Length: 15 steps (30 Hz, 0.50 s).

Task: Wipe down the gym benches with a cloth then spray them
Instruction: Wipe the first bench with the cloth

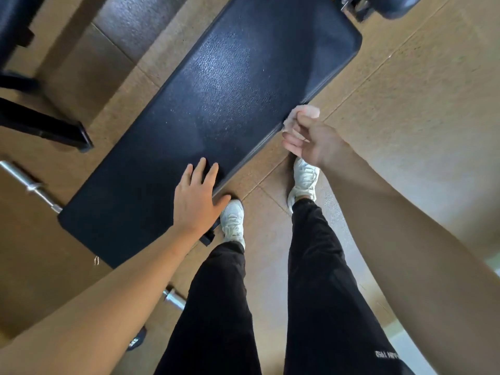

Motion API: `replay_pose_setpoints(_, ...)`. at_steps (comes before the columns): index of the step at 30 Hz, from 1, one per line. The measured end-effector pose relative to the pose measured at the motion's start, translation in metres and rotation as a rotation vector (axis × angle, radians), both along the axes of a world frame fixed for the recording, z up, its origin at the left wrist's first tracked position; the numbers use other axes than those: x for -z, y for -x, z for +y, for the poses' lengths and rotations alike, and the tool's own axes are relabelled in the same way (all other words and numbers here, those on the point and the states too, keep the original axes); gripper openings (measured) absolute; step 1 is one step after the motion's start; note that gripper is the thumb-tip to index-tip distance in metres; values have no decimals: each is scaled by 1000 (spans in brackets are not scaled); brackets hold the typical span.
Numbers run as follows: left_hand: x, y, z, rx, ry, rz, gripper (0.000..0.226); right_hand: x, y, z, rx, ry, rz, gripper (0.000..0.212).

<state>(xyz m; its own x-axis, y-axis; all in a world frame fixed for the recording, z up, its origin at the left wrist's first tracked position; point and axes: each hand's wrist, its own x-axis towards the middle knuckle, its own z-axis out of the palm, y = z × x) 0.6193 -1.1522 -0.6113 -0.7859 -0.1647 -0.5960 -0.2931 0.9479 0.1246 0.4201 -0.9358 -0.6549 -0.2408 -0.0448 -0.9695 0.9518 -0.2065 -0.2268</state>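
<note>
A long black padded gym bench (216,104) runs diagonally from lower left to upper right. My left hand (198,198) lies flat and spread on the pad near its right edge, with nothing in it. My right hand (308,136) hovers beside the bench's right edge with a small pale pinkish cloth (293,115) bunched in its fingers, at the pad's rim. No spray bottle is in view.
A steel barbell (32,184) passes under the bench at the left; its end (174,297) shows near my left leg. Another black bench frame (40,125) stands at the far left. My feet in white shoes stand on the tan tiled floor (405,104).
</note>
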Motion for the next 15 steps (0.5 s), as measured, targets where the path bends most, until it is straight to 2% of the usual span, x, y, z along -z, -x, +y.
replay_pose_setpoints(7,0,-73,-37,-8,31,-24,79,5,-81,-44,-69,29,-48,10)
replay_pose_setpoints(12,-7,-117,-66,-68,70,-113,77,13,-149,-81,-76,10,-78,17)
replay_pose_setpoints(15,-10,-146,-78,-125,84,-168,79,13,-190,-102,-107,24,-83,31)
